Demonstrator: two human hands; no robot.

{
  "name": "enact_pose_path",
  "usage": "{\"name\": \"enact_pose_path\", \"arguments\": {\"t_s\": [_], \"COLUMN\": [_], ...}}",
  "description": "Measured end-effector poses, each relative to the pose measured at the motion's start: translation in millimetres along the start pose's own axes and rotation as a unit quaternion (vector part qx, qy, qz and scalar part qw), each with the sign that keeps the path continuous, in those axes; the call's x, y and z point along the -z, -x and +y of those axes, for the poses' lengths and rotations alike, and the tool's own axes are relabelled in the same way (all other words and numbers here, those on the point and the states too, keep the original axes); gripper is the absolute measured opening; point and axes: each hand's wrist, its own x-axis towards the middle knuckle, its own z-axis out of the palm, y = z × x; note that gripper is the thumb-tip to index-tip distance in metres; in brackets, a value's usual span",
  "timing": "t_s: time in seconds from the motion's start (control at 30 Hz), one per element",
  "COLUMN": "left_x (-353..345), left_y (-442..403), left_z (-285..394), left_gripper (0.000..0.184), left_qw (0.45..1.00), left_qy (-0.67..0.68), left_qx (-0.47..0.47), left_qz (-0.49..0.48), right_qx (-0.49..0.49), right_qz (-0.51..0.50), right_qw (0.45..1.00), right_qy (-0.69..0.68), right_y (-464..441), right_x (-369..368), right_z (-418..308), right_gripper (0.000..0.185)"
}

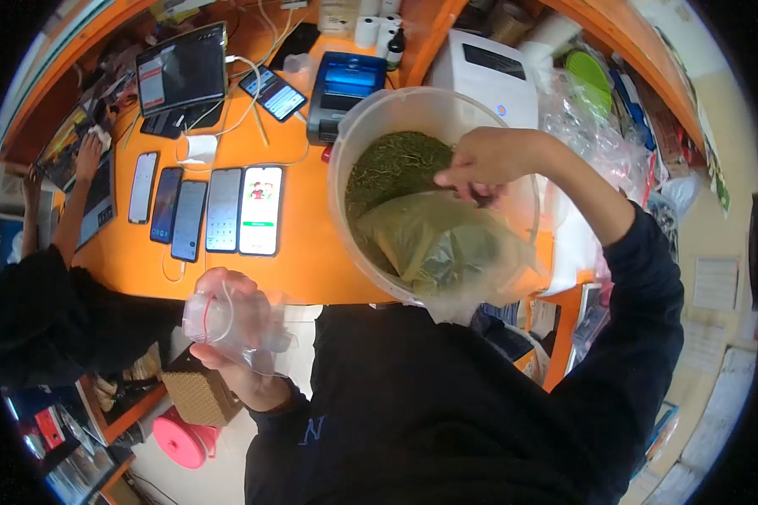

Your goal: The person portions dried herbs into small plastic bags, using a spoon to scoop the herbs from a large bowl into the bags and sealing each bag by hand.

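My left hand (242, 372) grips a small clear zip-lock bag (261, 332) with a red line along its seal, in front of the table's edge. Over the large translucent bucket (417, 103), my right hand (490, 160) points down with its fingers curled. What those fingers hold, if anything, is hidden. Dried green herbs (396, 164) fill part of the bucket. A clear plastic bag (446, 240) lies over the front of the herbs and hangs across the rim, just below my right hand.
Several phones (223, 210) lie on the orange table (303, 282), with a tablet (182, 71) behind them. A blue-black printer (345, 97) stands left of the bucket, a white machine (488, 80) behind it. Another person's hand (88, 156) is at a laptop on the left.
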Motion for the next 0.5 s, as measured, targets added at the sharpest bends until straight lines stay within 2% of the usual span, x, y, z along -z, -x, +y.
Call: {"name": "enact_pose_path", "arguments": {"t_s": [0.07, 0.1, 0.13, 0.17, 0.27, 0.3, 0.4, 0.5], "left_x": [-2, 4, -2, -9, -31, -36, -37, -34], "left_y": [-5, -9, -11, -12, -11, -11, -12, -15], "left_z": [3, -3, -3, -2, 1, 1, 3, 5], "left_gripper": [0.086, 0.086, 0.086, 0.087, 0.088, 0.089, 0.088, 0.089], "left_qw": [0.998, 0.992, 0.994, 0.995, 0.996, 0.995, 0.987, 0.977], "left_qy": [0.015, 0.078, 0.052, 0.025, -0.037, -0.056, -0.078, -0.052], "left_qx": [0.012, 0.027, 0.019, 0.011, -0.019, -0.030, -0.027, -0.004], "left_qz": [-0.060, -0.100, -0.097, -0.093, -0.081, -0.076, -0.140, -0.205], "right_qx": [-0.009, -0.002, 0.003, -0.036, -0.052, 0.048, 0.024, -0.033], "right_qz": [0.006, 0.005, 0.003, 0.043, 0.254, 0.385, 0.521, 0.488], "right_qw": [0.998, 0.993, 0.985, 0.988, 0.933, 0.868, 0.780, 0.782], "right_qy": [0.062, 0.118, 0.172, 0.141, 0.250, 0.310, 0.346, 0.386], "right_y": [15, 20, 26, 36, 61, 75, 106, 115], "right_x": [-4, -5, -9, -15, -38, -53, -86, -113], "right_z": [17, 25, 32, 34, 46, 51, 34, 51], "right_gripper": [0.034, 0.030, 0.027, 0.021, 0.016, 0.017, 0.012, 0.017]}}
